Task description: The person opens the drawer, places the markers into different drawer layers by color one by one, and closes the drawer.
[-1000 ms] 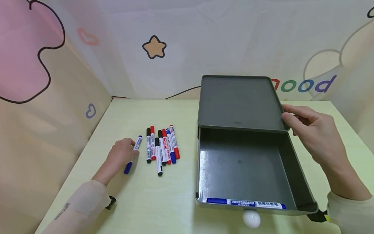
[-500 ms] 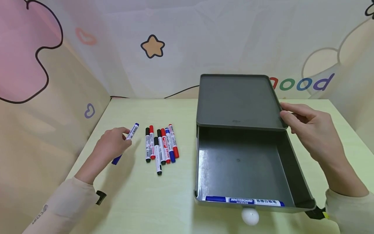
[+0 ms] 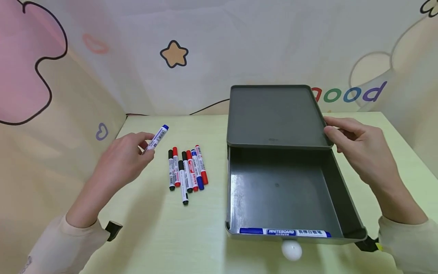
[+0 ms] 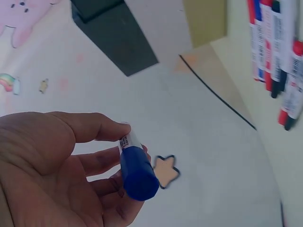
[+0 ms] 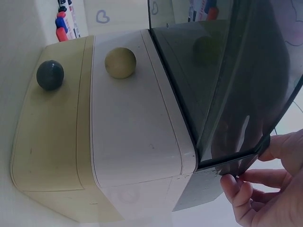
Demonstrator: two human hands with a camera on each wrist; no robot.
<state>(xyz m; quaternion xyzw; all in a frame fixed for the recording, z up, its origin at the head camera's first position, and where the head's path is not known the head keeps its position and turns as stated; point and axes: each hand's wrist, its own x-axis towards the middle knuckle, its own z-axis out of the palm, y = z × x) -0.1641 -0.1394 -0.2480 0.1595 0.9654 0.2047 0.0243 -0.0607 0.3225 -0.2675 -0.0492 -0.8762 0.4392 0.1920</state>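
Between thumb and fingers, my left hand (image 3: 121,161) pinches a blue whiteboard marker (image 3: 156,137), raised above the table at the left. The left wrist view shows the marker's blue cap (image 4: 137,172) end-on beyond the thumb. My right hand (image 3: 367,154) grips the right edge of the dark grey drawer unit's top (image 3: 277,118). In the right wrist view, thumb and fingers close on that grey corner. Below that top, the grey drawer (image 3: 280,198) is pulled out, and another blue whiteboard marker (image 3: 284,232) lies inside along its front wall.
Several black, red and blue markers (image 3: 189,171) lie in a row on the table, left of the unit. A white knob (image 3: 291,250) sticks out from the grey drawer's front. Under it sit a white drawer (image 5: 142,118) and a yellow drawer (image 5: 52,132), both pushed in.
My left hand has lifted the blue marker off the table, away from the row, and raised it further back. My right hand stays at the unit's edge.
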